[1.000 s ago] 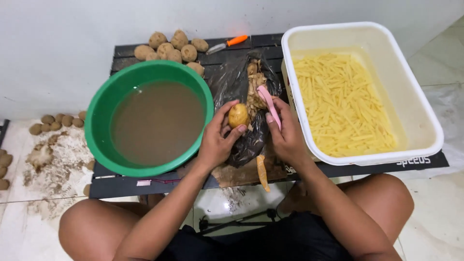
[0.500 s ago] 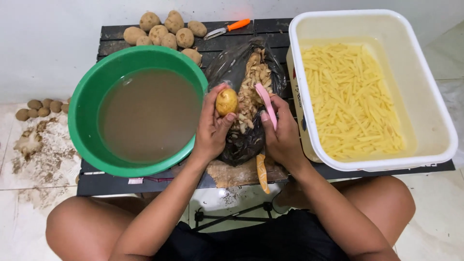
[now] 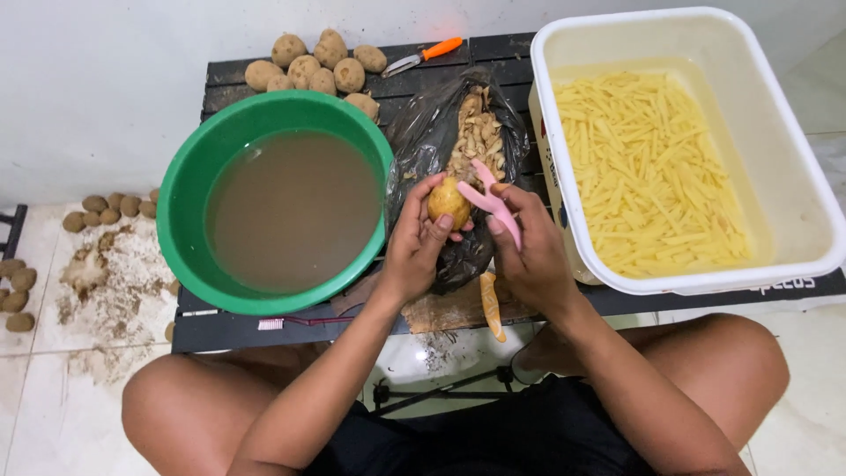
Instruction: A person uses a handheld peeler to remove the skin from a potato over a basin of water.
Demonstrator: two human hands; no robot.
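Observation:
My left hand (image 3: 416, 249) grips a small, partly peeled yellow potato (image 3: 448, 200) over a black plastic bag (image 3: 432, 132) holding a heap of peelings (image 3: 476, 137). My right hand (image 3: 533, 256) holds a pink peeler (image 3: 490, 201), its head resting against the right side of the potato. Both hands hover above the low black slatted table (image 3: 264, 330), between the green basin and the white tub.
A green basin (image 3: 189, 189) of murky brown water stands at left. A white tub (image 3: 793, 167) of cut potato sticks in water stands at right. Unpeeled potatoes (image 3: 317, 66) and an orange-handled knife (image 3: 423, 55) lie at the back. More potatoes (image 3: 106, 210) sit on the floor. A yellow-handled tool (image 3: 490, 304) lies near the table's front edge.
The peeler's head has swung from beside the potato onto it. My left hand has lowered the potato slightly and turned it. The camera view shifted a little.

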